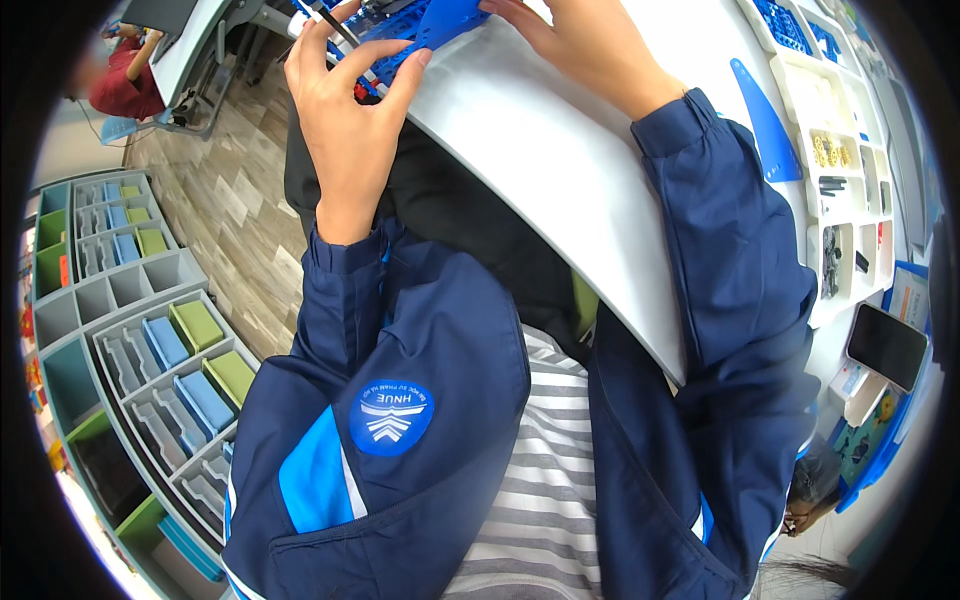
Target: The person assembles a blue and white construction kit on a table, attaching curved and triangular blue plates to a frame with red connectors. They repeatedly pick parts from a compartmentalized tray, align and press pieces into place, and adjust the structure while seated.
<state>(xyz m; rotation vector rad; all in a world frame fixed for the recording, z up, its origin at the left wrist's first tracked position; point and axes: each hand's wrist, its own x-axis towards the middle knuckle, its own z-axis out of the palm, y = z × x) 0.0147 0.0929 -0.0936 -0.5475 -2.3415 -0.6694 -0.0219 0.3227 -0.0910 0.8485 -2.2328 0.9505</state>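
Note:
At the top edge, partly out of view, is a blue plastic building-set model [398, 32] with black, white and red parts. My left hand [345, 125] grips its near left side, thumb and forefinger curved at a flat blue panel [452, 18] and the other fingers around a dark rod. My right hand [585, 45] holds the panel's right edge by the fingertips, which the frame cuts off in part. Both hands are at the left edge of the white table [540, 170].
Another blue panel [765, 125] lies right of my right forearm. Beyond it is a white sorting tray [812, 105] with blue, yellow and black pieces. A dark-screened phone [887, 347] rests farther right. Grey drawer shelving [150, 340] stands left; a person in red [128, 82] sits at far left.

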